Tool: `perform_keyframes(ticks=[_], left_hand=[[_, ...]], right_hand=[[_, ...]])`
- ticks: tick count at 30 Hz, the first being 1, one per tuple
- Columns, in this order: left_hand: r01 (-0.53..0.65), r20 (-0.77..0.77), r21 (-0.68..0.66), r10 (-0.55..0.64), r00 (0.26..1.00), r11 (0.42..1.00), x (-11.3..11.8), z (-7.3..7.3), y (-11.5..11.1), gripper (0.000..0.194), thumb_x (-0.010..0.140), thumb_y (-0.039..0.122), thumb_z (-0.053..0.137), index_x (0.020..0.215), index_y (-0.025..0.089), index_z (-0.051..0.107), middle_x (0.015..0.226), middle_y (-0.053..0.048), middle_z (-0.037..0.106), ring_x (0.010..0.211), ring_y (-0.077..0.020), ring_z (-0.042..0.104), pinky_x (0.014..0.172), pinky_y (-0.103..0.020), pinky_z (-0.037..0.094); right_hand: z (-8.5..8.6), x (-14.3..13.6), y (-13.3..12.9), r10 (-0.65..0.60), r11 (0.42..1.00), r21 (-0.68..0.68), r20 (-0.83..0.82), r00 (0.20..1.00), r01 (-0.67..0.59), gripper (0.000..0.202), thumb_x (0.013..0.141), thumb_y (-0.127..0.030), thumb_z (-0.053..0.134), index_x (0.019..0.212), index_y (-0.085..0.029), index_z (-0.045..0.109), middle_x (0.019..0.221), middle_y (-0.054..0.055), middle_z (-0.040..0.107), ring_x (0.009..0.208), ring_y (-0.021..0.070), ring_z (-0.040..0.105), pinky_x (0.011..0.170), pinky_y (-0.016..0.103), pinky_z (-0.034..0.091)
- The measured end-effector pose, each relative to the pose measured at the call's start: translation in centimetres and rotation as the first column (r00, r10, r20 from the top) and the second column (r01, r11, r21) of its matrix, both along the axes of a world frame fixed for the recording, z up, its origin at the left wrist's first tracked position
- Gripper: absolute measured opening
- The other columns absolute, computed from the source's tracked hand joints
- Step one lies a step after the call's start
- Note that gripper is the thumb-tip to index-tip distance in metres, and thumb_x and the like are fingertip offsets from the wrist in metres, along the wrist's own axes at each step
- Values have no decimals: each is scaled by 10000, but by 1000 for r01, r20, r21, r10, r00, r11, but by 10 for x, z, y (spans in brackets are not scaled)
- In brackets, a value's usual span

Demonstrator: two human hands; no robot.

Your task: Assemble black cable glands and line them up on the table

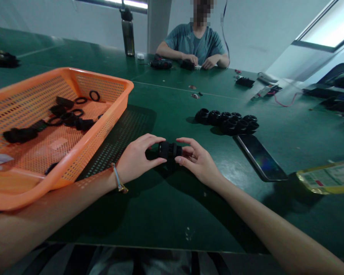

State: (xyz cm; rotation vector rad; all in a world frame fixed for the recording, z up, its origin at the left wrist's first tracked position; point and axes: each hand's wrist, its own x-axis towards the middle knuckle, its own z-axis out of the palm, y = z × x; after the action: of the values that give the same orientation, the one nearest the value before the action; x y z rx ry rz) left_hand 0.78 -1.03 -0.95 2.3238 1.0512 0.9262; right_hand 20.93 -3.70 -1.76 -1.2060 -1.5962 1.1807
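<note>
Just above the green table, a short black plastic fitting (pixel 169 150) lies sideways between my two hands. My left hand (pixel 136 158) pinches its left, wider end between thumb and fingertips. At the narrower right end, the thumb and fingers of my right hand (pixel 199 162) close around the fitting's tip. Several similar black fittings (pixel 229 122) stand grouped on the table beyond my right hand. To my left, an orange perforated basket (pixel 100 143) holds loose black parts (pixel 68 118) and thin black rings (pixel 94 95).
A phone (pixel 260 156) lies right of my hands, with a yellow package (pixel 326 177) beside it. Across the green table (pixel 166 214) a person (pixel 196 46) handles a dark object near a power tool (pixel 161 64). A bottle (pixel 128 36) stands at the back.
</note>
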Motion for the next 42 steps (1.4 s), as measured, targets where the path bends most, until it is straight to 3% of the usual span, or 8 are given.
perform_keyframes(ticks=[6,14,20,28,42], left_hand=[[-8,-9,-19,8,1000,1000,0,1,0,348,728,238,679,1062,173,602,1074,-71,633,970,-196,604,757,-299,538],[18,-2,-96,-19,1000,995,0,0,-1,383,712,213,697,1075,147,594,1018,-53,665,835,-154,646,792,-287,541],[39,-14,-52,-39,999,998,0,1,-2,369,733,224,672,1092,175,604,1077,-58,642,934,-173,627,813,-298,538],[67,-32,-23,-68,997,997,-1,0,-2,393,740,225,664,1123,177,590,1057,-56,644,942,-169,621,828,-287,523],[98,-30,-4,-98,995,995,-2,1,-2,364,733,263,703,1074,175,614,1003,-50,626,902,-166,615,801,-269,512]], right_hand=[[0,0,0,16,997,73,52,999,-19,289,719,-227,630,988,-234,523,797,-6,648,724,145,643,668,300,528],[1,0,-2,-31,989,146,152,988,8,277,739,-216,611,1016,-226,596,867,18,673,779,158,640,693,311,532],[0,1,-1,-86,969,248,264,961,19,287,730,-199,640,1016,-233,646,906,25,686,797,169,638,708,325,538],[0,0,-3,-62,975,221,191,980,19,357,721,-186,635,1073,-241,619,876,11,703,780,162,665,749,337,560],[2,-1,-5,-45,984,179,186,982,11,254,743,-231,644,997,-220,662,852,25,728,765,176,686,720,331,567]])
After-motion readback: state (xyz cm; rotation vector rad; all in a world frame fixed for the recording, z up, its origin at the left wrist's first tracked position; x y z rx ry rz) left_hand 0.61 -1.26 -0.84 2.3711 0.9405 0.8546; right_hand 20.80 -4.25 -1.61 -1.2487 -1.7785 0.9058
